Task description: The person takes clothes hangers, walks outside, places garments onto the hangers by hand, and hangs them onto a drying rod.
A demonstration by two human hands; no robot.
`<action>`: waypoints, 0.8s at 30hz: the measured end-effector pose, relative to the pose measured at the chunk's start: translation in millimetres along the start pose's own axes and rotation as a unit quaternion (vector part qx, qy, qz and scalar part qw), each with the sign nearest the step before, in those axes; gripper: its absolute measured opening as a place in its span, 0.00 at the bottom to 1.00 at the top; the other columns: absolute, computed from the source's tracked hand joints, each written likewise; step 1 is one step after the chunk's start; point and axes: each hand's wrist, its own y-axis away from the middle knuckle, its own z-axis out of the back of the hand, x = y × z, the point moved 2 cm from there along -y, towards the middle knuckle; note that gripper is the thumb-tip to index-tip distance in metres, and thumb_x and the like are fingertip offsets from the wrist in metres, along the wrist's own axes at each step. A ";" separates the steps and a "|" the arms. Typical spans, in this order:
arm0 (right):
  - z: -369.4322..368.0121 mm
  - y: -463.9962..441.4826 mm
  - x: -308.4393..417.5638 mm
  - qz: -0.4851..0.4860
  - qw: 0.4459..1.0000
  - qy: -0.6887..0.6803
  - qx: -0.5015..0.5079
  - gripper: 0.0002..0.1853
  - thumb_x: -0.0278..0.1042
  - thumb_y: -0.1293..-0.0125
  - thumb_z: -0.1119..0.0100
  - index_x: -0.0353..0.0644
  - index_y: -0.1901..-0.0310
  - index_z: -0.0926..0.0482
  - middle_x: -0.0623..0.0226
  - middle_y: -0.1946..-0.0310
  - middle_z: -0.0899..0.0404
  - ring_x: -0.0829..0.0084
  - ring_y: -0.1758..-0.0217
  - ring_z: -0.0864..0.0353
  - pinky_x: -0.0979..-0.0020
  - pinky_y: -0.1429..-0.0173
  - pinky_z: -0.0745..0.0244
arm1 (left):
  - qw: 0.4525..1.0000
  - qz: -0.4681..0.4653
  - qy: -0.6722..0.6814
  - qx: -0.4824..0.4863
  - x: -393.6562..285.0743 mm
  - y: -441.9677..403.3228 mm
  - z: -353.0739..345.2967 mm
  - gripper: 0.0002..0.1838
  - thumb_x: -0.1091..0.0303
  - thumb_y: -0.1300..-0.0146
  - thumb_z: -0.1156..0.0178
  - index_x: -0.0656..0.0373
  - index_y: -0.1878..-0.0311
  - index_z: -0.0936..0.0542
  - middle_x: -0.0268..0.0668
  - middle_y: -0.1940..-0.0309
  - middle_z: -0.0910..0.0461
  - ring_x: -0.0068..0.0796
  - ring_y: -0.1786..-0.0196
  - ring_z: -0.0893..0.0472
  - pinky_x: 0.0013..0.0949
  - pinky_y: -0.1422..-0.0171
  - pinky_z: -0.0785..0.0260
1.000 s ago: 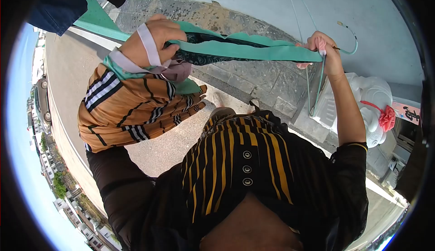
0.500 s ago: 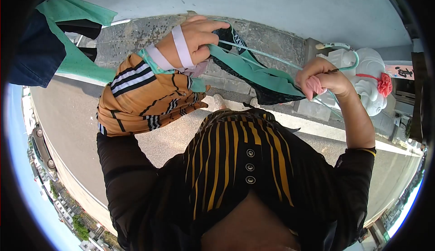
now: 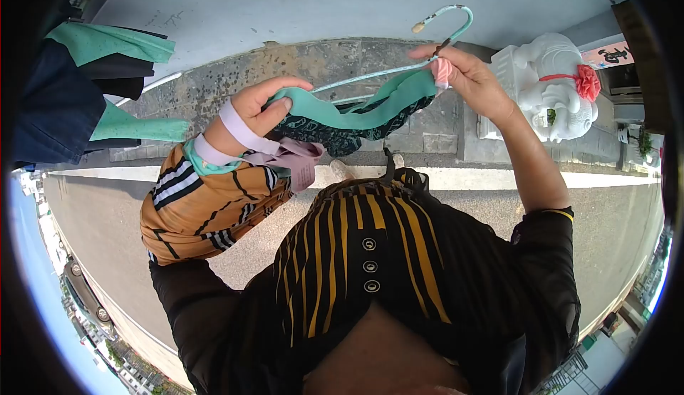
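My left hand grips one end of a teal-and-black patterned garment, its thumb over the teal band. A mint wire hanger runs through the garment, its hook upward. My right hand pinches the hanger near the hook's base, where a pink cloth piece is bunched at the garment's other end. Lilac straps loop around my left hand and wrist, and a mauve cloth dangles below. A tan checked cloth covers my left forearm.
Dark blue and mint clothes hang at the left. A white stone statue with a red bow stands at the right by the pale wall. A parked car shows at the far left.
The hanger's hook has turned upward and the garment now sags between my hands. My right hand has opened from a fist into a pinch. My left hand has moved lower and left since half a second ago.
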 end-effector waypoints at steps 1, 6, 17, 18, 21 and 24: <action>-5.4 -0.3 -3.8 0.029 0.998 0.031 -0.043 0.15 0.34 0.34 0.56 0.42 0.48 0.27 0.70 0.55 0.25 0.79 0.55 0.29 0.75 0.47 0.34 | 0.999 0.029 -0.003 -0.013 -3.4 5.0 0.1 0.14 0.75 0.38 0.53 0.59 0.49 0.28 0.34 0.61 0.25 0.22 0.58 0.27 0.25 0.50 0.37; 17.3 12.8 -33.8 0.168 0.923 0.012 -0.345 0.16 0.39 0.33 0.61 0.40 0.54 0.26 0.60 0.53 0.26 0.65 0.48 0.28 0.67 0.42 0.37 | 0.985 0.109 -0.014 -0.132 -23.8 13.9 16.1 0.16 0.76 0.39 0.54 0.60 0.48 0.27 0.27 0.66 0.26 0.14 0.62 0.31 0.18 0.55 0.38; -7.4 25.2 -93.7 -0.039 0.932 -0.359 -0.032 0.19 0.28 0.50 0.63 0.33 0.60 0.24 0.67 0.69 0.30 0.80 0.71 0.38 0.78 0.64 0.41 | 0.971 0.126 0.094 -0.179 -62.4 8.9 23.2 0.18 0.74 0.41 0.50 0.61 0.46 0.28 0.28 0.63 0.25 0.14 0.60 0.28 0.19 0.53 0.37; -14.2 20.4 -93.6 -0.080 0.939 -0.336 0.011 0.19 0.30 0.47 0.61 0.36 0.57 0.24 0.67 0.69 0.29 0.81 0.72 0.37 0.78 0.65 0.41 | 0.972 0.127 0.059 -0.188 -67.7 6.8 21.4 0.17 0.70 0.39 0.47 0.61 0.47 0.28 0.28 0.64 0.24 0.14 0.61 0.28 0.18 0.54 0.37; -44.9 -6.1 -94.9 -0.102 0.959 -0.263 0.034 0.17 0.35 0.43 0.53 0.42 0.53 0.25 0.68 0.69 0.27 0.81 0.73 0.36 0.79 0.68 0.39 | 0.967 0.152 0.036 -0.203 -73.9 1.6 20.5 0.18 0.66 0.38 0.45 0.63 0.47 0.28 0.34 0.55 0.24 0.19 0.53 0.27 0.22 0.46 0.38; -82.5 -36.9 -88.3 -0.036 0.985 -0.167 0.011 0.19 0.39 0.44 0.42 0.45 0.50 0.27 0.71 0.73 0.27 0.82 0.74 0.34 0.77 0.69 0.36 | 0.972 0.134 0.017 -0.191 -72.4 2.3 23.9 0.18 0.65 0.38 0.45 0.63 0.47 0.28 0.34 0.55 0.24 0.19 0.53 0.27 0.22 0.46 0.38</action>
